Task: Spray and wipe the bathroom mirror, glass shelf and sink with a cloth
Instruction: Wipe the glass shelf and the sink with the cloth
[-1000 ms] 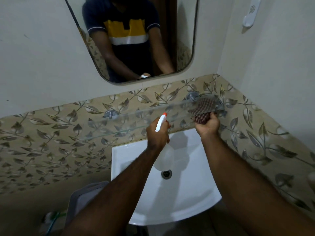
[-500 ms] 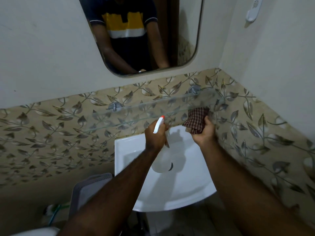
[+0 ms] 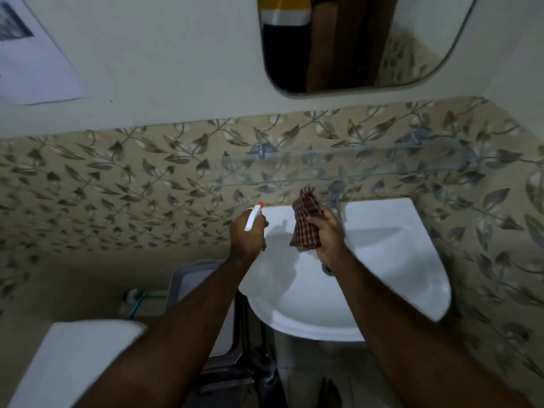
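Note:
My left hand (image 3: 246,237) grips a white spray bottle (image 3: 253,218) with a red nozzle tip, held over the left rim of the white corner sink (image 3: 391,260). My right hand (image 3: 329,234) holds a bunched dark red checked cloth (image 3: 306,222) above the basin, just below the glass shelf (image 3: 353,169). The shelf runs along the leaf-patterned tiles, and nothing touches it. The mirror (image 3: 353,39) hangs above on the plain wall, with its lower part in view. The drain is mostly hidden behind my right wrist.
A grey plastic stool or bin (image 3: 194,278) stands left of the sink. A white toilet cistern lid (image 3: 73,357) is at the lower left. A paper sheet (image 3: 32,60) is stuck on the wall at upper left. Tiled walls meet in the corner to the right.
My right hand has pulled the cloth off the right end of the glass shelf, down and left over the sink. My view has swung left and down; the left hand keeps the bottle.

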